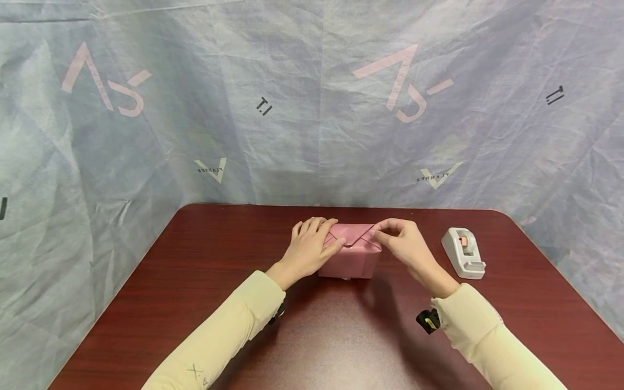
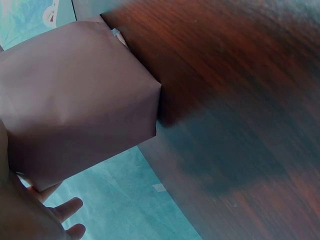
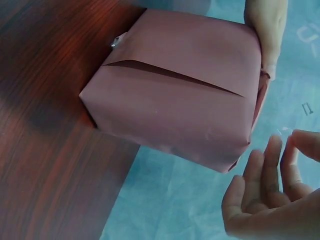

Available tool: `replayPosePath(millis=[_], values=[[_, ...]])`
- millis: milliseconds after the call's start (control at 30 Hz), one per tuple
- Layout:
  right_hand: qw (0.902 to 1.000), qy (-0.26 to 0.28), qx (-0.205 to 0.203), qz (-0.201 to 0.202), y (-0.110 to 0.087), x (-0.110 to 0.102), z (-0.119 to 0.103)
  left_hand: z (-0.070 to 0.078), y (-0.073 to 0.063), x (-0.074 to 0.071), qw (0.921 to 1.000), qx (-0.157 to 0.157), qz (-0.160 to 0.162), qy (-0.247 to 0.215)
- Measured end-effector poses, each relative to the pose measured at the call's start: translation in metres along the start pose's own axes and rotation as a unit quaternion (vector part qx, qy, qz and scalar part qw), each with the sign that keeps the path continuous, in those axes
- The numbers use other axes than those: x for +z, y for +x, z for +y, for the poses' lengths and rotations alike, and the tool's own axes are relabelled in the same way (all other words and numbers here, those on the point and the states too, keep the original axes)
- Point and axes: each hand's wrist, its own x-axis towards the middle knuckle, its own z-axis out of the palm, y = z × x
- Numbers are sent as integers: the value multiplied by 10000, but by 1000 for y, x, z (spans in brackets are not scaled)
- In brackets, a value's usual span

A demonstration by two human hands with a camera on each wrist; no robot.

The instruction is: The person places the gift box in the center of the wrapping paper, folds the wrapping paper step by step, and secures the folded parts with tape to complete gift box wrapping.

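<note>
A box wrapped in pink paper (image 1: 347, 264) stands on the table, its top end folded into a pointed flap (image 1: 348, 232). My left hand (image 1: 307, 245) lies over the top left of the box, thumb pressing on the flap and fingers extended past the edge. At the top right corner, my right hand (image 1: 408, 246) pinches a small piece of clear tape (image 3: 285, 131) between thumb and forefinger. In the right wrist view its other fingers are loosely bent, beside the box. A paper seam (image 3: 175, 78) runs along one side, slightly gaping.
To the right stands a white tape dispenser (image 1: 454, 252) with a roll in it. A dark red wooden table (image 1: 219, 260) spreads under everything, and a printed grey-blue cloth (image 1: 292, 135) hangs behind it. A crumpled clear bit (image 3: 118, 40) sticks out at the box's lower edge.
</note>
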Motion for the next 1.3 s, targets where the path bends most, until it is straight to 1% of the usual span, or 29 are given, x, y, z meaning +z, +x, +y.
replayPosePath(millis=[100,300,467,533,800,1033,1300], values=[[9999,-9,100,-108,1,2,-3,0,0,-1,10000,8,-26,-42],[9989,203,227,-357,3,5,-5,0,0,-1,9997,-6,-61,-226],[9986,-46,366,-369,4,11,-6,0,1,0,9995,-26,-99,-310],[9986,-91,400,-342,4,13,-6,-1,1,1,9994,-45,-108,-320],[9986,182,442,-213,6,23,-4,0,1,2,9994,-11,-41,-347],[9990,-23,449,-63,5,29,-4,0,0,2,9992,2,-41,-388],[9991,-57,398,103,6,31,-2,0,0,3,9996,86,97,-252]])
